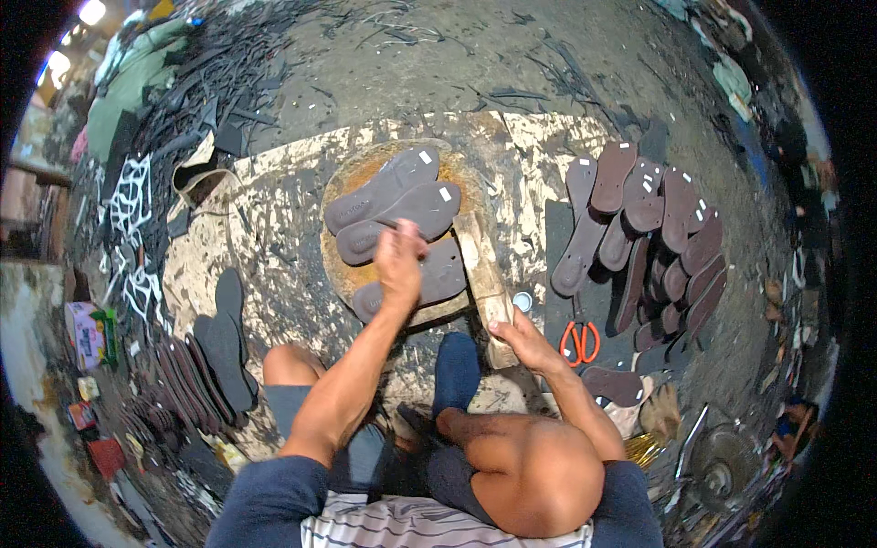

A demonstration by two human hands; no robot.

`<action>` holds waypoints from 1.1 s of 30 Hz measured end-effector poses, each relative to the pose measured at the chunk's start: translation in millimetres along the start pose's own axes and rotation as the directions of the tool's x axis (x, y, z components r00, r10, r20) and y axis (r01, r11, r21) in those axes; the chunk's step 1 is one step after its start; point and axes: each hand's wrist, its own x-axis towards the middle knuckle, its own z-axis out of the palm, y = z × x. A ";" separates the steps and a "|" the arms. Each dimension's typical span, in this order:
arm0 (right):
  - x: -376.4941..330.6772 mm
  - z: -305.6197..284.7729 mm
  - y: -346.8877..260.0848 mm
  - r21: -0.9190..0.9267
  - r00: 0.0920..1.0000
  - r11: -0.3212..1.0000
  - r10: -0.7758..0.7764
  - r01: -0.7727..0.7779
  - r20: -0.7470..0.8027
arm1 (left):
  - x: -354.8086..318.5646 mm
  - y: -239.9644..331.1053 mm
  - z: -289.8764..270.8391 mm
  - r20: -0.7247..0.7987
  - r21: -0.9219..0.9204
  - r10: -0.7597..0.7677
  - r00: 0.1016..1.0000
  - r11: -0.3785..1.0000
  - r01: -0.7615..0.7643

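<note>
Three brown-grey shoe soles with small white stickers lie on a round, rust-stained block (354, 277) in front of me: a far sole (388, 187), a middle sole (429, 208) and a near sole (443, 274). My left hand (399, 263) is over the middle and near soles, its fingers curled together. A thin dark tip shows by those fingers, but I cannot make out what it is. My right hand (528, 340) grips the near end of a worn wooden mallet (480, 260), which slants across the block's right edge, beside the soles.
Many brown soles (626, 178) lie in overlapping rows at right, near orange-handled scissors (578, 343) and a small white round lid (522, 300). More dark soles (187, 379) stand at left. Black scraps (228, 82) litter the far floor. My socked foot (455, 370) is near the block.
</note>
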 end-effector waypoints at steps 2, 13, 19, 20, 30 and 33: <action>-0.2 6.0 5.1 0.100 0.991 0.986 0.136 -0.136 0.013 | 37.7 14.8 -26.5 -0.120 0.196 0.251 0.961 0.955 -0.225; 3.4 7.8 -52.1 0.386 0.987 0.921 0.019 0.045 -0.160 | 61.4 22.5 -24.1 0.192 0.349 0.355 0.915 0.847 -0.401; 11.5 8.7 -64.7 0.407 0.987 0.912 0.014 0.053 -0.159 | 75.3 2.4 -2.2 0.146 0.313 0.201 0.969 0.919 -0.238; 10.4 7.1 -68.5 0.412 0.987 0.910 0.022 0.045 -0.157 | 74.3 3.0 -1.6 0.154 0.315 0.201 0.967 0.918 -0.241; 25.0 -4.0 -138.9 0.228 0.988 0.965 -0.107 0.130 -0.110 | 71.9 1.5 0.6 0.248 0.334 0.321 0.914 0.857 -0.392; 7.9 1.1 -218.1 0.145 0.962 0.955 -0.239 0.257 -0.132 | 68.5 -1.1 -5.7 0.244 0.332 0.368 0.897 0.837 -0.434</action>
